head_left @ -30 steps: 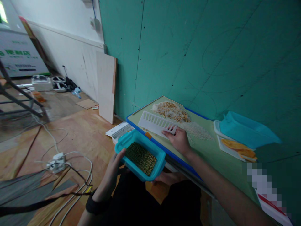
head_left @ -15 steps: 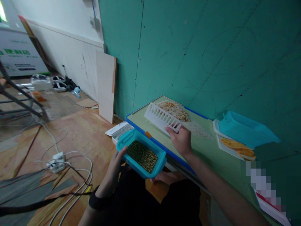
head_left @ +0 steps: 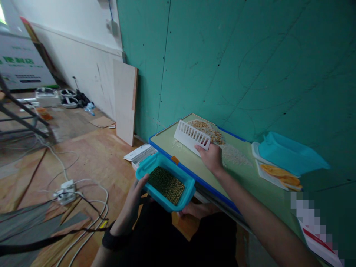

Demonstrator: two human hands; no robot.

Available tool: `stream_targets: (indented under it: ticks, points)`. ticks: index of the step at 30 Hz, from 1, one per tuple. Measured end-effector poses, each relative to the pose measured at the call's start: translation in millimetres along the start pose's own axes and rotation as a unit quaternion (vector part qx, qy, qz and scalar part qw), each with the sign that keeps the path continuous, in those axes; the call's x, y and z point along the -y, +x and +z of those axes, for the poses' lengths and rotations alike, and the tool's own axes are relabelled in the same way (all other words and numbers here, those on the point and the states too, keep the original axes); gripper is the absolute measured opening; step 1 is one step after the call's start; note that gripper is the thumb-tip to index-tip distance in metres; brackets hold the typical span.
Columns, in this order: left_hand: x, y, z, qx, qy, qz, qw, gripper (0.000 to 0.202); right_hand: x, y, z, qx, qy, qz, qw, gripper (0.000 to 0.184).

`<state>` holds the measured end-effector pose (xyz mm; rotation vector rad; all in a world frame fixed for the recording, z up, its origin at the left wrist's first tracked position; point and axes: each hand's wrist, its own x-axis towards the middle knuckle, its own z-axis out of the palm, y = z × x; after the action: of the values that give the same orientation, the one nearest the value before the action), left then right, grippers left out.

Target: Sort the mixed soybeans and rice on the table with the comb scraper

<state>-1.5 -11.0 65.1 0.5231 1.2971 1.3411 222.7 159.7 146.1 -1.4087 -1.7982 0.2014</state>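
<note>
My right hand (head_left: 210, 157) clasps a white slotted plastic scraper (head_left: 187, 141) at the left end of the green table (head_left: 167, 137), by a tan-and-white grain heap (head_left: 218, 138); my left hand (head_left: 135, 194) grips a teal plastic tub (head_left: 188, 193) outside the near edge. Seemingly scraping; the next stroke wants a level blade.

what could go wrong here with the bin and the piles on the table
The left hand grips the teal bin near one end, so it might tip and spill its beans. The right hand's white slotted piece is beside the mixed pile and could scatter it.
</note>
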Motion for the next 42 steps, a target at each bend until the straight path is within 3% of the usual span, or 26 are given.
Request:
stream_targets:
  ticks: [25,36,42]
  points:
    - [8,26,-17.8,-0.057,-0.007,0.001,0.998,0.065,17,-15,3,0.077,0.111,-0.061,0.989,0.021]
    - [4,15,-13.2,-0.020,-0.010,0.037,0.999,0.062,24,-46,-7,0.076,0.154,-0.048,0.984,0.019]
    - [6,12,-13.8,-0.011,-0.009,0.040,0.999,0.060,30,-66,-8,0.045,0.103,-0.113,0.987,0.017]
